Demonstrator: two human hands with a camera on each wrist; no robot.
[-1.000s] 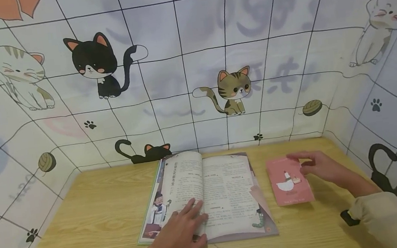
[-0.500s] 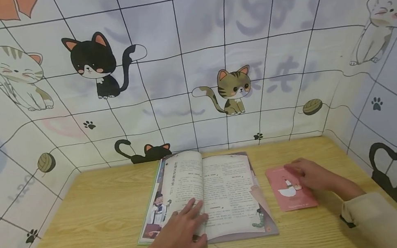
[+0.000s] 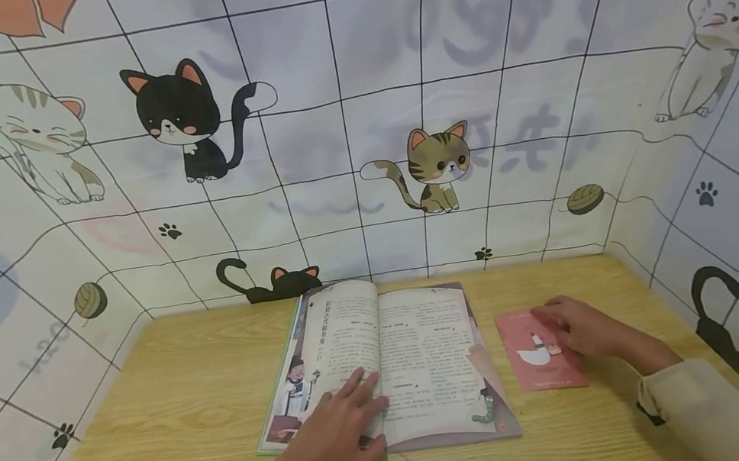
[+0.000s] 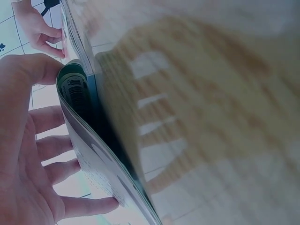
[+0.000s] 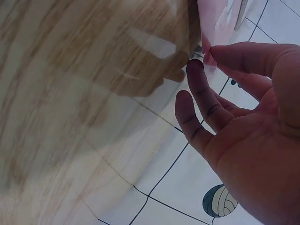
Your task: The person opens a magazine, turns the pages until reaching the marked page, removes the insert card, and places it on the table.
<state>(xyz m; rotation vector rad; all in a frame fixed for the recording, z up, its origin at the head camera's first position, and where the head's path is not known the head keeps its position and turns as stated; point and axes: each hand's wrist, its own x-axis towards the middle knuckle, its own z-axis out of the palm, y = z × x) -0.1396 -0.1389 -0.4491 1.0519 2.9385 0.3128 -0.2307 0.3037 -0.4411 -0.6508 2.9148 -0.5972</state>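
An open magazine [image 3: 427,362] lies on the table, its pages covered with printed text. Across its lower left page and the centre fold rests my left hand [image 3: 341,426], fingers spread and straight. In the left wrist view the left hand [image 4: 28,150] lies along the curved pages [image 4: 101,164], with a barcode at the folded edge. To the right of the magazine is a small pink booklet [image 3: 531,360] with a white bird picture. My right hand [image 3: 585,327] pinches its upper right edge. The right wrist view has thumb and index of the right hand [image 5: 248,93] at the pink corner [image 5: 208,42].
The wood-grain table [image 3: 188,391] stretches to both sides of the magazine. A cloth wall [image 3: 303,139] with printed cats and grid lines closes off the back and sides. A dark strap [image 3: 649,411] shows at the right sleeve [image 3: 702,405].
Since one second ago the pink booklet has slid a little toward me, with my right hand moving along at its upper right edge. The left hand and magazine stay put.
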